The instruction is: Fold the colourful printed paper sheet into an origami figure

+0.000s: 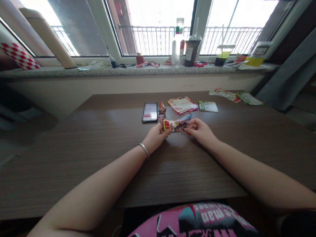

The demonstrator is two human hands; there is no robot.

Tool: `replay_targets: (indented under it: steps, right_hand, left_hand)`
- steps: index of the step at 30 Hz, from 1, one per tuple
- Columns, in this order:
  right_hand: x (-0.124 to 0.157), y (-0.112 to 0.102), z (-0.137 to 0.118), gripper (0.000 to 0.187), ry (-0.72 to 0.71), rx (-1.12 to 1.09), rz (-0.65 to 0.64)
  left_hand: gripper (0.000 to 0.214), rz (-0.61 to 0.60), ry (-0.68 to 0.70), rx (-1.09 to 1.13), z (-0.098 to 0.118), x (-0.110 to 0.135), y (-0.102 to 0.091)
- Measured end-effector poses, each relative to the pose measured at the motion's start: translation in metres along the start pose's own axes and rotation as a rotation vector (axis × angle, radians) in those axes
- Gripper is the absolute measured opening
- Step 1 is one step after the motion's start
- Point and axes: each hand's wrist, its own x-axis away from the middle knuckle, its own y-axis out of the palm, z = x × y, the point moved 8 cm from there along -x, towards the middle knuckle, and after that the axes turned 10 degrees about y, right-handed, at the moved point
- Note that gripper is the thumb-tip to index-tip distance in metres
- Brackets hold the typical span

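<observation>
Between my two hands, just above the table, stretches a narrow, colourful printed paper [176, 125], creased or folded, with "89.9" in red on yellow near its left end. My left hand [159, 134], with a silver bangle at the wrist, pinches the left end between thumb and fingers. At the other end, my right hand [197, 129] grips the paper between thumb and fingertips. Right behind it lies a crumpled or folded red-orange printed piece [162, 109]. A phone [150, 112] with a lit screen rests to the left of that piece.
On the brown table [98, 144], a stack of red-edged printed sheets [182, 105] and a green-and-white card stack [208, 106] lie behind my hands. More leaflets [227, 95] are at the back right. The stone windowsill [93, 73] carries a dark drink cup [192, 51], bottles and small items.
</observation>
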Motion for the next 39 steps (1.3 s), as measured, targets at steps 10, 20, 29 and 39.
replay_targets:
  steps: [10,20,29,39]
  right_hand:
    - [0.006,0.005,-0.006,0.025,-0.067,0.098,-0.021]
    - [0.008,0.008,-0.014,0.019,-0.126,0.162,-0.023]
    - [0.006,0.011,-0.006,0.021,-0.08,0.175,-0.034]
    - [0.011,0.014,-0.006,0.015,-0.093,0.287,-0.061]
  left_hand:
    - [0.023,-0.022,0.104,-0.196,0.023,0.003,-0.002]
    - [0.026,0.014,0.15,-0.146,0.031,0.004,-0.001]
    - [0.024,0.017,0.17,-0.173,0.033,0.005,0.0]
    - [0.023,-0.027,0.122,-0.134,0.036,0.007,0.007]
